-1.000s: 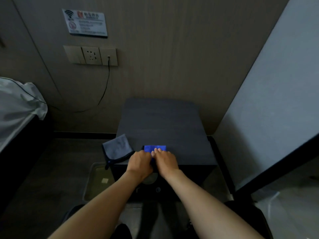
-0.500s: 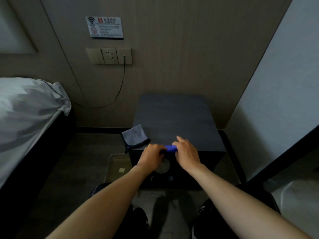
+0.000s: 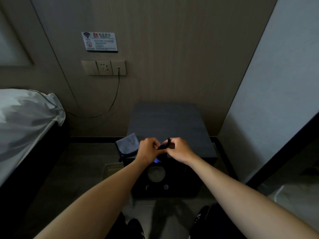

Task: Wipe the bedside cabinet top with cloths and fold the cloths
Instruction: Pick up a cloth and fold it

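- The grey cloth lies on the bedside cabinet top's front left corner, overhanging its edge.
- The left hand and right hand, fingers curled, pinch the blue cloth between them, above the cabinet's front edge.

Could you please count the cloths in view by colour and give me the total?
Grey cloth, lying at the cabinet top's front left corner: 1
Blue cloth, held between the left hand and right hand: 1
Total: 2
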`<state>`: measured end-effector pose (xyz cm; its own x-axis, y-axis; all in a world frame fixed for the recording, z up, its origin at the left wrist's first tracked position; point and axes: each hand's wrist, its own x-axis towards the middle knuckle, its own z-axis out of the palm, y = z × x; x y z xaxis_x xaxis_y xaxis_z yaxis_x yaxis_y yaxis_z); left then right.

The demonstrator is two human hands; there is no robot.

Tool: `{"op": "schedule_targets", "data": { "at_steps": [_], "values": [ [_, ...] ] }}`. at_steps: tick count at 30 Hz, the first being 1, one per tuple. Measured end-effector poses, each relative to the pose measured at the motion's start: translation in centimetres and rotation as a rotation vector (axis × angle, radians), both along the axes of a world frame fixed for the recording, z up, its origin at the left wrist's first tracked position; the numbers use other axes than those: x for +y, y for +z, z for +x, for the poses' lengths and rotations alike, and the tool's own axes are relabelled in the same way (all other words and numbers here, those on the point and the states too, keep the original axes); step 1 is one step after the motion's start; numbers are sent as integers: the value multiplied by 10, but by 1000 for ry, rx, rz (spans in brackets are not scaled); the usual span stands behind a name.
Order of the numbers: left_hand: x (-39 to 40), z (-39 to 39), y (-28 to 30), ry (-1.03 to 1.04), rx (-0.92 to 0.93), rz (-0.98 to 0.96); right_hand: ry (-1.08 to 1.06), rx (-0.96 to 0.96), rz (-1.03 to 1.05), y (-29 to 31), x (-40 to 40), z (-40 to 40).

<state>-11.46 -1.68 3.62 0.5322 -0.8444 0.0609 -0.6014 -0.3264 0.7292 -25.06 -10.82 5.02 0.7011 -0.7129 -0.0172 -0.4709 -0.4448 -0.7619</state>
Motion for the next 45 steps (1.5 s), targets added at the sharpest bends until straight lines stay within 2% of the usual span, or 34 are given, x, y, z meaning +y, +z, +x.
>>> {"op": "schedule_targets", "data": {
  "at_steps": [7,13,15,18,27,30,34,37,40,42,45],
  "values": [
    [0,11,5,-66,-46,11,-5,-35,41,3,-8,3],
    [-3,24,18,-140,-31,-56,54,-32,327,17,-11,6],
    [-4,28,27,-150,-26,-91,103,-7,359,17,-12,7],
    [-8,33,41,-170,-40,-120,145,47,224,13,-16,7],
    [-16,48,62,-194,-7,-76,-67,-36,159,18,-23,14],
    [-10,57,68,-267,-113,-17,-162,-59,167,23,-27,13],
    [-3,64,71,-340,-265,173,-125,-120,52,31,-29,9],
    [0,68,63,-333,-352,240,-112,-154,5,37,-32,7],
    [4,74,53,-240,-430,341,-66,-156,55,45,-38,4],
    [6,78,47,-129,-319,371,-10,-124,86,50,-41,2],
    [9,81,43,-38,112,309,58,-63,66,57,-48,-4]
  ]
}}
